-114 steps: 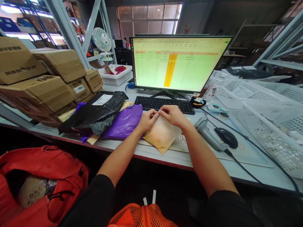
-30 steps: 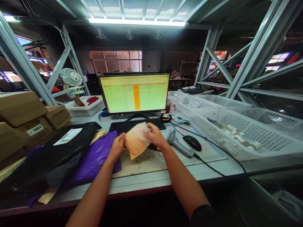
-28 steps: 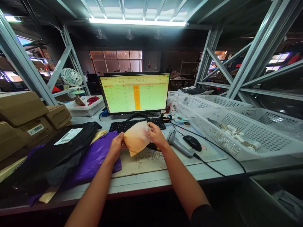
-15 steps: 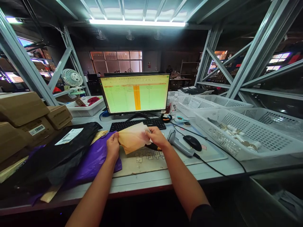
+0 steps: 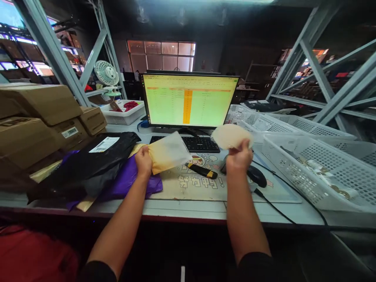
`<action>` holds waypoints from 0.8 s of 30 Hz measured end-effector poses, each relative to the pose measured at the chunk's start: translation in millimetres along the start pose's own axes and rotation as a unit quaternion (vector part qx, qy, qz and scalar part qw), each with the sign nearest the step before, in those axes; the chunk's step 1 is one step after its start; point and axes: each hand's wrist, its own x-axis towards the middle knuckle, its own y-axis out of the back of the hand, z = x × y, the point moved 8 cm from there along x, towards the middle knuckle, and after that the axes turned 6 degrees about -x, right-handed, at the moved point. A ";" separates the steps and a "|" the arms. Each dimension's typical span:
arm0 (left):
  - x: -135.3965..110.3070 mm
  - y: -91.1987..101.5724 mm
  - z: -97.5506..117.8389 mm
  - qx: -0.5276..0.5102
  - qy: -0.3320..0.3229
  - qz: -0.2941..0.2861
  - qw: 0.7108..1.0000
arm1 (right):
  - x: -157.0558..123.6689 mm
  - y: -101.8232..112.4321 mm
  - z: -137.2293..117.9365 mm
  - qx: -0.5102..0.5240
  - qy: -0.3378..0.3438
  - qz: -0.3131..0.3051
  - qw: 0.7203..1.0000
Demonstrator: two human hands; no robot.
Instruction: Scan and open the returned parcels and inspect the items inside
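My left hand is closed on one end of a flat envelope, whitish at the top and yellow towards the bottom. Up to the right, my right hand grips a pale cream, rounded flat piece; it is slightly blurred and I cannot tell its kind. A wide gap separates the envelope and the rounded piece. Between my hands a black and yellow utility knife lies on the printed desk mat. Beside my right wrist is a black mouse; the scanner is mostly hidden behind that hand.
A monitor stands behind a black keyboard. On the left are a black parcel bag, a purple bag and stacked cardboard boxes. White baskets line the right side, and a cable crosses the desk there.
My right hand has drawn away from the envelope, up and to the right, with the pale rounded piece in it. My left hand still holds the envelope. The view has tilted down.
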 end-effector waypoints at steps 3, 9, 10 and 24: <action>-12.9 -13.1 10.1 0.082 -0.008 -0.070 0.994 | 11.2 -2.7 -3.9 -0.009 0.004 -0.045 0.999; -59.2 -40.0 76.5 0.195 -0.233 -0.145 0.942 | -43.1 -36.2 26.9 -0.087 -0.083 -0.203 0.972; -67.7 -48.4 82.1 0.150 -0.243 -0.203 0.937 | -56.3 -41.7 33.8 -0.110 -0.110 -0.240 0.958; -66.8 -75.3 3.8 -0.300 0.288 -0.183 0.891 | -94.4 -61.3 25.4 -0.335 0.146 -0.365 0.856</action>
